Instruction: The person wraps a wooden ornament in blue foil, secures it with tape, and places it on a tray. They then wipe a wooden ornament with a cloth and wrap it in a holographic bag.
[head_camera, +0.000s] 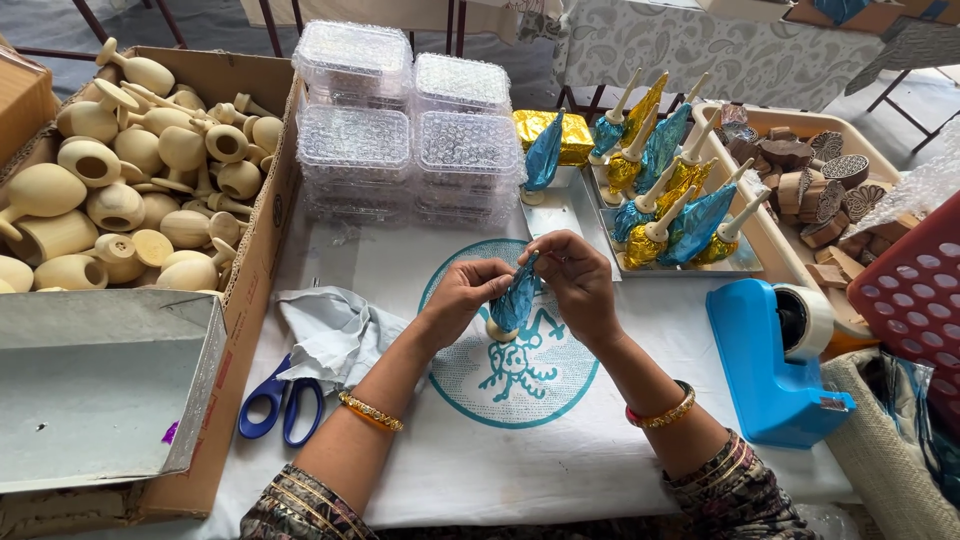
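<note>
Left hand (462, 297) and right hand (578, 283) pinch blue foil-wrapped goblet (513, 305).

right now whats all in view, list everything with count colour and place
wooden goblets: many, pale bare wood, cardboard box at left
metal tray: one, grey, front left
scissors: one, blue handles, left of the arms
cloth: one, grey, by scissors
plastic boxes: several, clear, stacked at centre back
wrapped goblets: about eight, blue and gold foil, tray at right
tape dispenser: one, blue, right
carved wooden blocks: several, brown, far right
foil-wrapped goblet: one, blue, between both hands
left hand: holds it
right hand: holds it
</note>
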